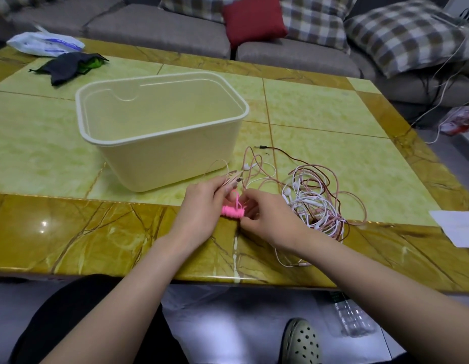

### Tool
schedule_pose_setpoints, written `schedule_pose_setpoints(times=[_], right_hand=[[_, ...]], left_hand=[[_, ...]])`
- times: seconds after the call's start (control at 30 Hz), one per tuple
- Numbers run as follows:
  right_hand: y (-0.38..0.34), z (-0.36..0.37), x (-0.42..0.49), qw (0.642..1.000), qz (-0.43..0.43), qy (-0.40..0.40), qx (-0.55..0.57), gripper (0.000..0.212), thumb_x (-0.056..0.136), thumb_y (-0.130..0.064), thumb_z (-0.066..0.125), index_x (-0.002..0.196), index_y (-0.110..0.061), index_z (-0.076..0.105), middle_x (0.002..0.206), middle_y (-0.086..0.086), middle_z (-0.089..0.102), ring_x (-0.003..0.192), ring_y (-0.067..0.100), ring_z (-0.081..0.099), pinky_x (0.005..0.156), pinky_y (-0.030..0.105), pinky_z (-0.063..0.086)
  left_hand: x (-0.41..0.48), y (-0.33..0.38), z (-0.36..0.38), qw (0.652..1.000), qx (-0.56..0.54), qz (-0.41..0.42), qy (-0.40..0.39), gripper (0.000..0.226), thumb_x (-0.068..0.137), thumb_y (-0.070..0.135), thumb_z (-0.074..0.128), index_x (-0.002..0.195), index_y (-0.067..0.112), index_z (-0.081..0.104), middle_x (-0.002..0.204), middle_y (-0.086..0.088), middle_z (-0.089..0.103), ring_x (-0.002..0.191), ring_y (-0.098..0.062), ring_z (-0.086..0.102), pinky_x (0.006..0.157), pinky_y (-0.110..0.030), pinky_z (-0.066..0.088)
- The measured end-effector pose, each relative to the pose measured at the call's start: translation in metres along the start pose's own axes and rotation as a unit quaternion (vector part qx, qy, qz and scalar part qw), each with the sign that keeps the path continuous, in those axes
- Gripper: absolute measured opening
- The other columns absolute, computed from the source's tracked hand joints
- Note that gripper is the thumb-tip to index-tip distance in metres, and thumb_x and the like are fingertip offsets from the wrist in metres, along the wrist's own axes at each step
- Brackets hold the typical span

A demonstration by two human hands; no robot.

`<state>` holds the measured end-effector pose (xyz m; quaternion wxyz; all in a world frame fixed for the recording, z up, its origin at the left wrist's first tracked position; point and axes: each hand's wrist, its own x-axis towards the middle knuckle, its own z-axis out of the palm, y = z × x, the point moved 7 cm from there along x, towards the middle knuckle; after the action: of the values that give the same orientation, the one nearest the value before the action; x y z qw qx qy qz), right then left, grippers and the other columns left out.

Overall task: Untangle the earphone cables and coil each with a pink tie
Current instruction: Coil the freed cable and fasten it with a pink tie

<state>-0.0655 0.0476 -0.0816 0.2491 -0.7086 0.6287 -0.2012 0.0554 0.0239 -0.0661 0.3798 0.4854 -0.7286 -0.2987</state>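
Left hand grips cable ends; right hand pinches pink tie.

An open bin is set on the tabletop, left of centre. The tangle of earphone cables is spread to the right of the bin, nearer the front edge. Just in front of the bin's right corner, a bundle of ties is held between the hands. The left hand is placed on its left, with a few cable ends gripped in it. The bundle is pinched from the right by the right hand. A plastic bag is laid at the far left corner, with a crumpled cloth just in front of it. A sheet of paper is placed at the right edge. A sofa is set behind the tabletop.
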Motion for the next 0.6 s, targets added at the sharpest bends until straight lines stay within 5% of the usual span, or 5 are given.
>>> schedule_pose_setpoints(times=[0.1,0.33,0.6], right_hand=[[0.004,0.001,-0.003,1.000,-0.001,0.002,0.014,0.019,0.072,-0.005,0.063,0.091,-0.010,0.062,0.076,0.003,0.065,0.073,0.019,0.062,0.072,0.031,0.050],[0.007,0.003,-0.008,0.997,0.020,0.019,0.069,0.020,0.076,-0.025,0.077,0.083,-0.016,0.059,0.065,-0.014,0.056,0.060,0.002,0.055,0.062,0.010,0.042],[0.011,0.000,-0.013,0.995,0.022,0.036,0.087,0.037,0.071,-0.005,0.077,0.089,-0.019,0.047,0.072,-0.008,0.061,0.068,0.008,0.061,0.070,0.023,0.048]], left_hand=[[-0.004,0.004,0.010,0.999,-0.006,0.006,-0.039,0.025,0.095,0.017,0.054,0.071,0.018,0.062,0.061,0.013,0.059,0.063,0.001,0.054,0.059,-0.008,0.034],[-0.010,0.003,0.016,0.999,0.018,-0.003,-0.044,0.035,0.095,0.020,0.053,0.063,0.034,0.051,0.054,0.013,0.051,0.058,0.003,0.051,0.055,-0.009,0.034],[-0.011,0.002,0.019,0.998,0.049,0.011,-0.045,0.030,0.095,0.019,0.053,0.065,0.027,0.053,0.053,0.013,0.053,0.057,-0.001,0.053,0.057,-0.007,0.035]])
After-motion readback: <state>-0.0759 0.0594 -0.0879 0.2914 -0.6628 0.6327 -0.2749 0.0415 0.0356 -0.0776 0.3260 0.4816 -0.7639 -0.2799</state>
